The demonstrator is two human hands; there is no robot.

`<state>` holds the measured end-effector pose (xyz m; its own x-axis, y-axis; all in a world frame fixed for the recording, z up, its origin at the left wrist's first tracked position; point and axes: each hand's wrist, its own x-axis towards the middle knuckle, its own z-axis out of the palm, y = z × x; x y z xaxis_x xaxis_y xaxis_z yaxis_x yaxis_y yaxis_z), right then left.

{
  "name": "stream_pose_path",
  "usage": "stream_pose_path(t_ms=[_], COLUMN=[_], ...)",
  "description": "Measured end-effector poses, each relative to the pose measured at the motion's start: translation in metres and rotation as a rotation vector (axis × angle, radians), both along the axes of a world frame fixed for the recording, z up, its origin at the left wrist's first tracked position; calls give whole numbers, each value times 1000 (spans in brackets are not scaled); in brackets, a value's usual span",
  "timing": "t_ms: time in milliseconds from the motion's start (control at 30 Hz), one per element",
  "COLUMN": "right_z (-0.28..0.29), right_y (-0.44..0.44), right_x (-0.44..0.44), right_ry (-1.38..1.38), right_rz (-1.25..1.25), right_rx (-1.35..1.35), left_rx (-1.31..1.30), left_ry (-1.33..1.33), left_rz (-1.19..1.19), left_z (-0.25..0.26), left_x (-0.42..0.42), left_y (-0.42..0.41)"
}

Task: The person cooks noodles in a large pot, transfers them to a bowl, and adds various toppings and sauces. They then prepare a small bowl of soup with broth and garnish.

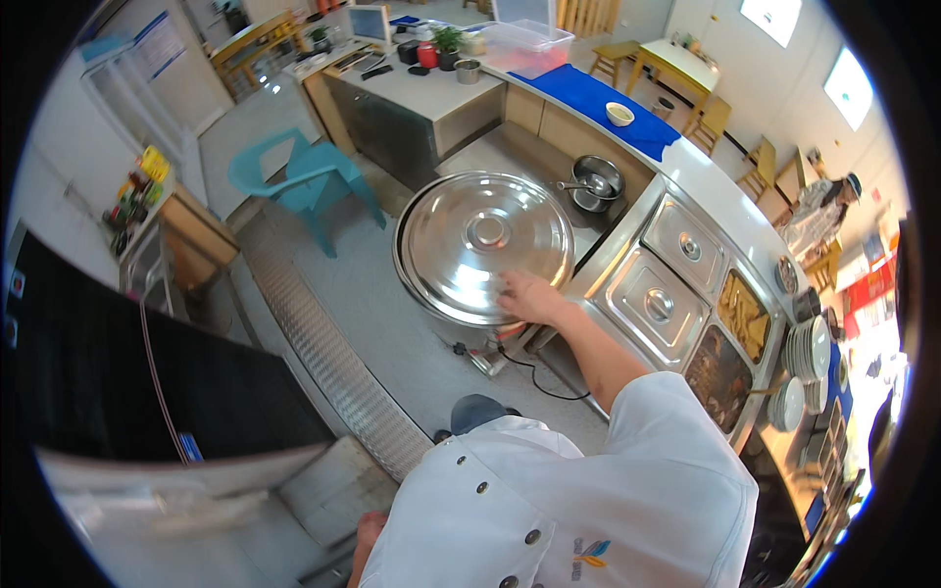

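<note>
My right hand (533, 298) reaches out over the near right rim of a large round stainless-steel pot lid (456, 228). Its fingers are spread, on or just above the metal; whether they touch cannot be told. The lid has a round central knob (488, 231) and covers a wide steel pot (456, 328) standing on the floor. A black cord (544, 386) runs from the pot's lower front. My left hand (370, 526) hangs low at my left side, partly hidden by my white jacket, so its fingers and any contents are unclear.
To the right, a steel food counter holds lidded pans (656, 303), open food pans (742, 316) and stacked plates (806, 347). Behind the pot sits a metal bowl with a ladle (597, 184). A turquoise plastic chair (309, 180) stands left. A person (820, 209) is far right.
</note>
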<state>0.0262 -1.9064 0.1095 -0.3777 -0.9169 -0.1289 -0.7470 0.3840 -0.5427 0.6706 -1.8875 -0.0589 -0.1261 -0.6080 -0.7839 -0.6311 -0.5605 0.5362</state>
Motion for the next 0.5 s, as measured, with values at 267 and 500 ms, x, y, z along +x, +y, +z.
stream_pose_path(t_ms=[267, 500], right_z=[29, 18], right_y=[-123, -302], right_x=[-32, -58], right_ry=[46, 61], right_rz=[-307, -105], right_rx=[-206, -215], left_rx=[-1, 70], left_ry=[350, 53], left_rz=[318, -184], left_z=[-17, 3], left_x=[-37, -159], left_y=[-307, -461])
